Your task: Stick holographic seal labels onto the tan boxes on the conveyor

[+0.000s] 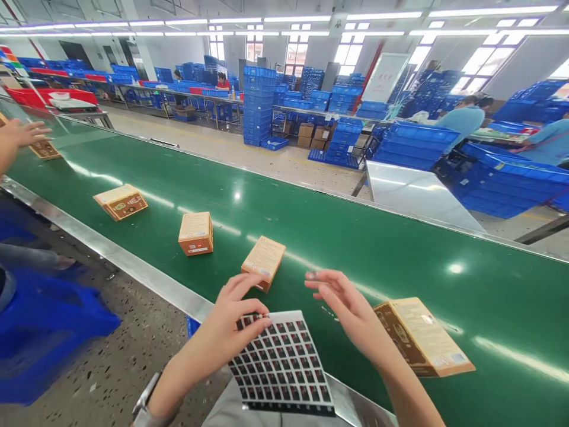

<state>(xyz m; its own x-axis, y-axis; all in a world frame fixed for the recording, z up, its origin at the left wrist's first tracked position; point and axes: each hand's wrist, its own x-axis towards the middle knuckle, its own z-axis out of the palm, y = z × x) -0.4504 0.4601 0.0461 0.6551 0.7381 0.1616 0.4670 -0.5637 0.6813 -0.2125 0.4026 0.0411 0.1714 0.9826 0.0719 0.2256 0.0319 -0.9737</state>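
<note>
My left hand (242, 317) pinches the top left corner of a sheet of small dark labels (284, 359), which slopes down toward my lap. Its forefinger reaches to the near end of a tan and brown box (265, 258) on the green belt. Over the belt, to the right of that box, my right hand (342, 296) is open with its fingers stretched out to the left. A tiny dark spot shows at one of its fingertips, too small to name. Behind my right forearm lies a larger-looking box (422, 338) of the same print, partly covered by the arm.
Along the green conveyor belt (311, 219) stand more boxes, one (196, 233) upright and one (121, 201) tilted. At the far left another person's hand (22, 133) is by a box (44, 149). A metal rail (111, 255) edges the belt; blue crates (259, 107) stand beyond.
</note>
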